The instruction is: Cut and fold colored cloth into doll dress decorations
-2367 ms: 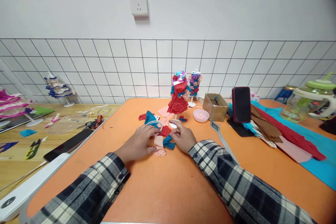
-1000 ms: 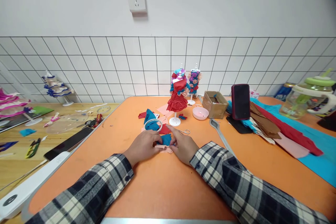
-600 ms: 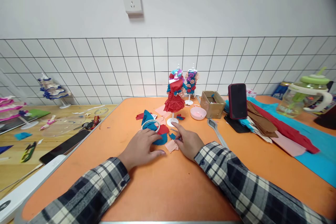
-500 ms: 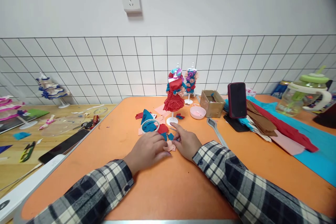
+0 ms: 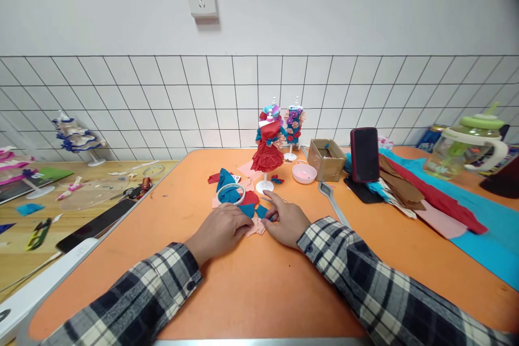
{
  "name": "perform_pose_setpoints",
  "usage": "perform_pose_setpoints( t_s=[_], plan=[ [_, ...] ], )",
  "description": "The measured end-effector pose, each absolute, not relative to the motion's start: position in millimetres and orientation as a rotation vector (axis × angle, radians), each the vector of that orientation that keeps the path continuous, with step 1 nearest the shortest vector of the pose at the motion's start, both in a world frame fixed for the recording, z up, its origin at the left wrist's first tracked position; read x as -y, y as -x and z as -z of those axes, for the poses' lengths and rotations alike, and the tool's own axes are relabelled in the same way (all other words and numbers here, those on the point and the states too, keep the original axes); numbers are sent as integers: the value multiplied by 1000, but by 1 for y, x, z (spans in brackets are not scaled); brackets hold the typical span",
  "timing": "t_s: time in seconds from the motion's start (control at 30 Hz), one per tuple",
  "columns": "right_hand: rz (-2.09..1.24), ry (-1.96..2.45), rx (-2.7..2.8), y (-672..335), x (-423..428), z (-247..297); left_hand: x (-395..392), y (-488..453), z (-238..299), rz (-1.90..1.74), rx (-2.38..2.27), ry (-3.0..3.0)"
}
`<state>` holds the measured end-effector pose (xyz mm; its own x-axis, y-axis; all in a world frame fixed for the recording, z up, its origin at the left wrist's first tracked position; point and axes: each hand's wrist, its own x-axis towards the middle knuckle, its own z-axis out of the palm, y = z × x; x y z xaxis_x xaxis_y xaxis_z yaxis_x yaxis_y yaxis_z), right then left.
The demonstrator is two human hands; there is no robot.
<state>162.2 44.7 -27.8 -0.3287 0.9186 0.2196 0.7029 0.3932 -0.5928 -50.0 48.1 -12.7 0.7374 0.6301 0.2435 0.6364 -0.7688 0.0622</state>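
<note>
A pink crepe paper piece with pointed edges lies low on the orange table between my hands. My left hand reaches in from the left, fingers curled together on the paper's left edge. On its other side, my right hand has thumb and curled fingers at the paper's right edge, with the index finger stretched forward. Just beyond are blue paper scraps and red paper. A white tape roll stands over more blue paper. Behind them rises a small dress form in a red ruffled dress.
A pink bowl, cardboard box, grey tool and propped phone stand to the right. Folded coloured crepe paper and a lidded jug lie farther right. A wooden table with clutter adjoins on the left.
My left hand has drawn slightly left and its fingers have curled in on the pink paper. The pink paper has shifted left and shows more. My right hand stays nearly in place.
</note>
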Motion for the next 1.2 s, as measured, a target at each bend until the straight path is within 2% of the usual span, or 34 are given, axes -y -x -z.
perform_pose_setpoints(
  t_s=[0.3,0.57,1.2],
  plan=[
    [-356,1480,2272,-167,-47,21,-55,62,3,285,1123,2736],
    [-370,1459,2290,-169,-48,23,-76,70,20,429,1297,2530],
    [-380,1479,2298,-171,-49,20,-93,77,24,573,1545,2630]
  ],
)
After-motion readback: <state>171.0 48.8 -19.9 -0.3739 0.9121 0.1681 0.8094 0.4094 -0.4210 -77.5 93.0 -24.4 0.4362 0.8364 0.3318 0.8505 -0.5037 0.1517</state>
